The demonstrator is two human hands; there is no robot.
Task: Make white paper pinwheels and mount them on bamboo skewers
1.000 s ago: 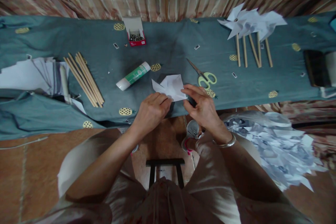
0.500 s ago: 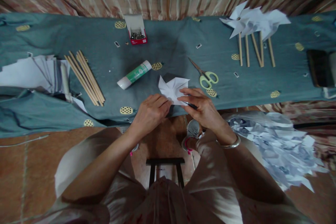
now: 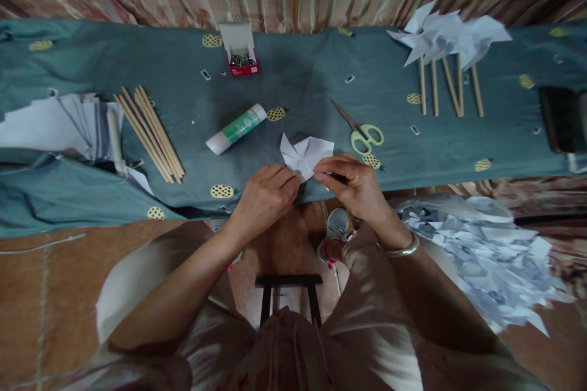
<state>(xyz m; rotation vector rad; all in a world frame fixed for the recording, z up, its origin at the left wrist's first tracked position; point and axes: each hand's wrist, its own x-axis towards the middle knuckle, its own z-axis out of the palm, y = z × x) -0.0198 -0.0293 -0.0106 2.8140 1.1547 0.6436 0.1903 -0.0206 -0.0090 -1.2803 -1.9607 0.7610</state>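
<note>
A white paper pinwheel (image 3: 308, 154) with folded blades lies at the table's front edge, between my two hands. My left hand (image 3: 270, 192) has its fingers closed on the pinwheel's lower left edge. On the other side, my right hand (image 3: 351, 183) pinches the paper's lower right part between thumb and fingers. Beyond the paper, a glue stick (image 3: 238, 128) with a green label lies to the left. Scissors (image 3: 360, 131) with light green handles rest to the right, a little apart from my right hand.
Wooden sticks (image 3: 151, 137) and stacked paper sheets (image 3: 55, 122) lie left. A red box of metal pins (image 3: 243, 66) stands open at the back. Finished pinwheels (image 3: 452, 36) on sticks lie back right, near a dark object (image 3: 559, 119). Paper scraps (image 3: 486, 250) fill a bag below right.
My right hand's fingers have drawn together into a tighter pinch and folded the paper's right side inward. My left hand has stayed nearly in place.
</note>
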